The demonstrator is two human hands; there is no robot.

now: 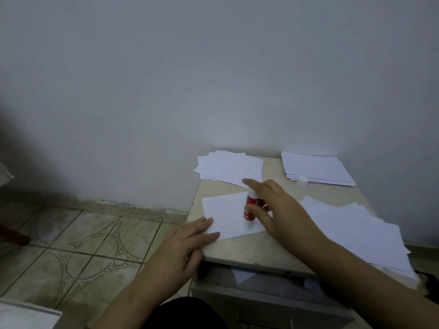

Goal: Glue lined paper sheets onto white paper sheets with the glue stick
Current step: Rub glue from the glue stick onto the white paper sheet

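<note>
Pale beige stone-topped table (240,248) against plain grey wall (166,79); patterned beige floor tiles (83,238); grey open drawer (261,295) beneath.

One head-worn wide-angle view looks forward and down from above and behind the left hand (190,236) and right hand (278,207), close over the bench (237,248), with wall beyond them and floor left.
</note>
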